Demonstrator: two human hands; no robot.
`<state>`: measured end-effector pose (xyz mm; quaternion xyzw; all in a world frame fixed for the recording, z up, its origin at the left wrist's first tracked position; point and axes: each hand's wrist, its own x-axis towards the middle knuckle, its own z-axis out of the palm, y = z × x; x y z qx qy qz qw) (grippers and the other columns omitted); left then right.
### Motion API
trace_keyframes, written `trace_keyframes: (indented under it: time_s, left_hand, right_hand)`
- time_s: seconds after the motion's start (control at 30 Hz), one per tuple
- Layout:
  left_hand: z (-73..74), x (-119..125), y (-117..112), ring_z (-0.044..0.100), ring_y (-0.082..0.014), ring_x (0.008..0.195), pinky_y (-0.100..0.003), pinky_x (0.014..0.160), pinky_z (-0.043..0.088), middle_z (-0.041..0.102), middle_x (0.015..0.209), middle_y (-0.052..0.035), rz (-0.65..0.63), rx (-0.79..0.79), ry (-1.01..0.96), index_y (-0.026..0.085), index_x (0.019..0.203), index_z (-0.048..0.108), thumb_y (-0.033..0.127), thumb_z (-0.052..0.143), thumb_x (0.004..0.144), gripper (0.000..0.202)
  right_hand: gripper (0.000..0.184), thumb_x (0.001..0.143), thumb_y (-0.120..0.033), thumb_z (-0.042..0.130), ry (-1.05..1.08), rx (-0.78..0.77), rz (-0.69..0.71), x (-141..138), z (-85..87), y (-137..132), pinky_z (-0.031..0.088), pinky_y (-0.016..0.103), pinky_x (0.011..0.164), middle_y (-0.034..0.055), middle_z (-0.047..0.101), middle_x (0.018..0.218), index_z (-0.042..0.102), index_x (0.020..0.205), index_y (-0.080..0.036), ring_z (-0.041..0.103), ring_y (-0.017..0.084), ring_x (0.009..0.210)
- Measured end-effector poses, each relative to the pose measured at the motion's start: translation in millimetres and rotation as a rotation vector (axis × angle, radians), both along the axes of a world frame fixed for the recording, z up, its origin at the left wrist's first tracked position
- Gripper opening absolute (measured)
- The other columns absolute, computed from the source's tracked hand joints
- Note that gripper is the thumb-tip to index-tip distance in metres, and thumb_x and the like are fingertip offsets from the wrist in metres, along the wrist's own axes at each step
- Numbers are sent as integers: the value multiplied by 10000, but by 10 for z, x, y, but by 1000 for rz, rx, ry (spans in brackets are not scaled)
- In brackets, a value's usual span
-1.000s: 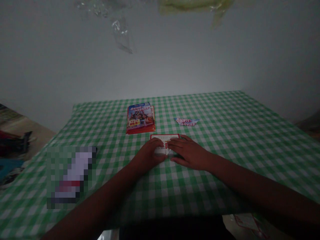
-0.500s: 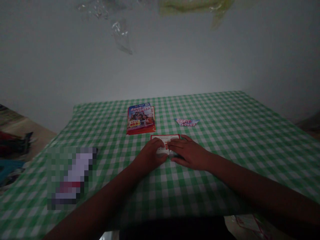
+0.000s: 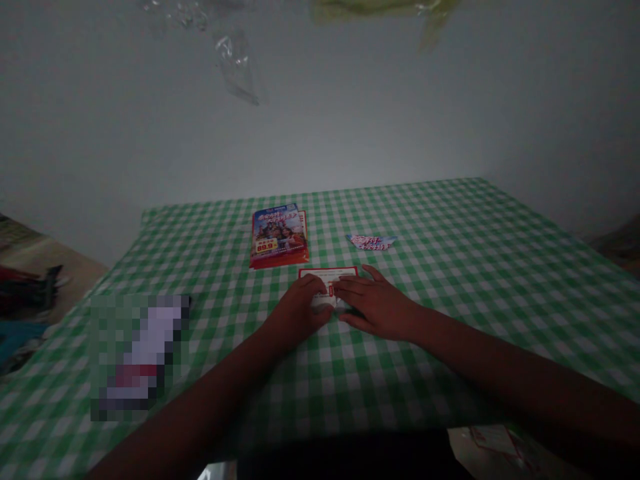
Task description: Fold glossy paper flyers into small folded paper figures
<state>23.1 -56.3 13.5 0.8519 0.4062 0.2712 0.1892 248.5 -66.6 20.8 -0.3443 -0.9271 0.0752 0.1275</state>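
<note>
Our left hand (image 3: 300,313) and right hand (image 3: 375,307) lie nearly flat, fingers together and almost meeting over a red-bordered white card (image 3: 327,279) on the table (image 3: 450,267); we cannot tell whether they grip it. A glossy leaflet (image 3: 279,237) lies just beyond them.

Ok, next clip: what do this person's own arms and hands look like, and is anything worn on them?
Both arms are bare: the left forearm and right forearm show no sleeve, and the left hand and right hand wear no gloves. No watch or bracelet shows, though the dim light could hide a small ring.
</note>
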Motion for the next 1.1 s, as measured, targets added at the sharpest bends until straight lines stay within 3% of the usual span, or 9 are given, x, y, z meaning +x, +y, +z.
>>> trace_keyframes:
  time_s: [0.43, 0.67, 0.87, 1.0, 1.1]
  left_hand:
    - [77, -18, 8, 581, -233, 1057, -426, 991, 479, 616, 1066, -49, -70, -21, 42, 212, 1012, 571, 143, 697, 712, 332]
    - [18, -45, 41, 599, -207, 1011, -414, 961, 492, 633, 1029, -32, -16, -53, 5, 227, 959, 568, 202, 626, 844, 131]
    - [-48, -32, 55, 589, -238, 1089, -455, 1027, 466, 637, 1079, -53, -36, 22, 43, 223, 1018, 563, 194, 672, 799, 247]
    - [-93, -61, 62, 534, -273, 1240, -492, 1107, 395, 595, 1276, -106, -16, 96, 75, 206, 1160, 541, 237, 695, 794, 398]
    - [-92, -76, 55, 513, -275, 1281, -511, 1124, 353, 582, 1348, -93, -6, 94, 143, 226, 1256, 511, 271, 685, 820, 472]
  right_hand:
    - [487, 988, -437, 489, -6, 9, 26, 24, -17, 27, 156, 631, 1159, 147, 517, 1458, 491, 1407, -191, 475, 293, 1344]
    - [488, 985, -427, 498, 2, 4, 38, 30, -3, 36, 186, 624, 1159, 137, 533, 1446, 495, 1408, -183, 479, 292, 1342]
    - [487, 990, -426, 486, -4, -7, 43, 31, 3, 25, 177, 628, 1157, 139, 516, 1461, 488, 1412, -185, 456, 289, 1360]
    - [482, 984, -431, 496, 8, -2, 46, 33, 0, 18, 180, 631, 1154, 141, 530, 1448, 502, 1401, -189, 465, 298, 1352]
    - [475, 983, -421, 495, 14, -1, 46, 40, -12, 23, 176, 625, 1157, 139, 528, 1450, 503, 1400, -193, 468, 295, 1350]
